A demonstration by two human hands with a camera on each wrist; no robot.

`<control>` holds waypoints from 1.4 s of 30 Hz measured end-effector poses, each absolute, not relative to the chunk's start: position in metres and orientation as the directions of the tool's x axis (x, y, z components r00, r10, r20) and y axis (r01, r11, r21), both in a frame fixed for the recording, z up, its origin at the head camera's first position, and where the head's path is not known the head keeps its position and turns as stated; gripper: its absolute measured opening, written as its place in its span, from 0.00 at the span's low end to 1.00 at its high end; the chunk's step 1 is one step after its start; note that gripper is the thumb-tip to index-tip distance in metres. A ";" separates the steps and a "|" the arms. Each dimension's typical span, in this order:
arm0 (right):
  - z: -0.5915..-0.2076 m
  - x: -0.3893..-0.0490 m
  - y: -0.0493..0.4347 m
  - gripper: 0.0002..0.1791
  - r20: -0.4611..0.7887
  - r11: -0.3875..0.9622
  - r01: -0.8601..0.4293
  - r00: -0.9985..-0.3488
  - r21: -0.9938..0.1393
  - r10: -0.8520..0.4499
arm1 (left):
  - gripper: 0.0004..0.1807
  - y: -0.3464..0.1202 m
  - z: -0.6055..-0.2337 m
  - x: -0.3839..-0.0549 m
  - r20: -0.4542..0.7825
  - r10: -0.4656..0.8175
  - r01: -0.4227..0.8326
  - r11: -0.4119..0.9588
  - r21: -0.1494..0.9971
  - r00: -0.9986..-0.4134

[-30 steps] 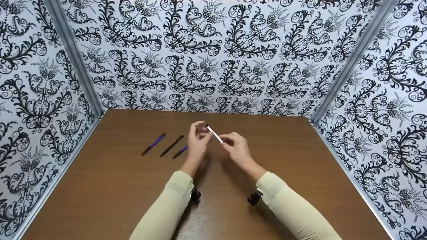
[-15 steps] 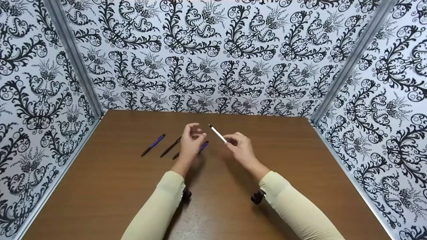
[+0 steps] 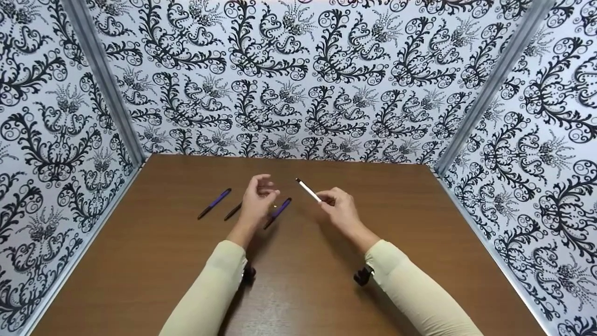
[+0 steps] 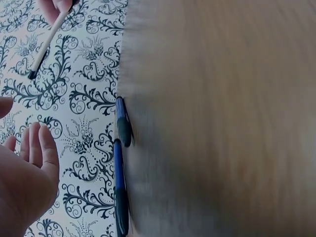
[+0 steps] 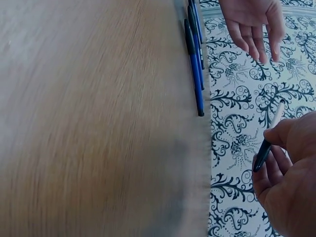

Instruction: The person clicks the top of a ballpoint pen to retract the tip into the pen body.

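My right hand (image 3: pixel 343 207) pinches a white pen (image 3: pixel 308 190) near its lower end, and the pen slants up to the left above the table. In the right wrist view the pen's dark end (image 5: pixel 262 154) sticks out beneath the thumb. My left hand (image 3: pixel 258 198) hovers to the left, fingers loosely bent, holding nothing. Just right of it lies a blue-and-black pen (image 3: pixel 278 213). A dark pen (image 3: pixel 232 212) is partly covered by the left hand. Farther left rests another blue-and-black pen (image 3: pixel 214 204).
The pens lie slanted on a brown wooden table (image 3: pixel 298 280). Patterned black-and-white walls (image 3: pixel 289 93) enclose its back and sides, with grey metal posts (image 3: pixel 107 88) at the corners. A small black device (image 3: pixel 363 275) sits at the right cuff.
My left hand has let go of the white pen and moved left and slightly down, uncovering one blue pen. My right hand has shifted slightly right and down with the white pen.
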State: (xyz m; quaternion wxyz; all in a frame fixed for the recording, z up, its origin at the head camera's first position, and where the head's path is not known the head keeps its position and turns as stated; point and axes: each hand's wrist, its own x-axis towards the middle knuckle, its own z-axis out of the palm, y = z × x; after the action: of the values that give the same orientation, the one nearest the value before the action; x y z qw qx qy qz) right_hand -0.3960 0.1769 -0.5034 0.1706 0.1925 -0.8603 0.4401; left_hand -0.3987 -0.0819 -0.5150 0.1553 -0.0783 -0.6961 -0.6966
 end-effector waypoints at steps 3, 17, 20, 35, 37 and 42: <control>-0.505 -0.397 0.178 0.12 0.454 0.542 -0.474 -0.872 -0.694 -0.182 | 0.27 -0.087 -0.515 -0.400 0.334 -0.106 0.330 0.050 0.943 -0.937; -0.515 -0.403 0.184 0.12 0.442 0.587 -0.469 -0.874 -0.659 -0.202 | 0.28 -0.112 -0.515 -0.397 0.262 -0.012 0.258 0.135 0.957 -0.965; -0.518 -0.404 0.185 0.12 0.435 0.593 -0.466 -0.877 -0.657 -0.207 | 0.29 -0.116 -0.515 -0.397 0.250 0.008 0.248 0.149 0.957 -0.968; -0.530 -0.413 0.191 0.10 0.300 0.696 -0.379 -0.923 -0.610 -0.240 | 0.28 -0.129 -0.525 -0.400 0.231 0.022 0.231 0.178 0.956 -0.973; -0.532 -0.414 0.193 0.10 0.292 0.708 -0.376 -0.925 -0.598 -0.244 | 0.27 -0.128 -0.525 -0.398 0.221 0.018 0.220 0.183 0.958 -0.975; -0.534 -0.417 0.196 0.10 0.290 0.717 -0.372 -0.926 -0.590 -0.242 | 0.26 -0.130 -0.523 -0.397 0.205 0.022 0.205 0.186 0.961 -0.979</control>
State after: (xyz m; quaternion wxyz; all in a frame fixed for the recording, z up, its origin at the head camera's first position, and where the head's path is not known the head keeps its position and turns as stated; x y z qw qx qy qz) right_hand -0.4167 0.1958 -0.5344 0.0963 0.1665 -0.9214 0.3376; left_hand -0.3974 -0.1298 -0.5233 0.0724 -0.0742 -0.7666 -0.6337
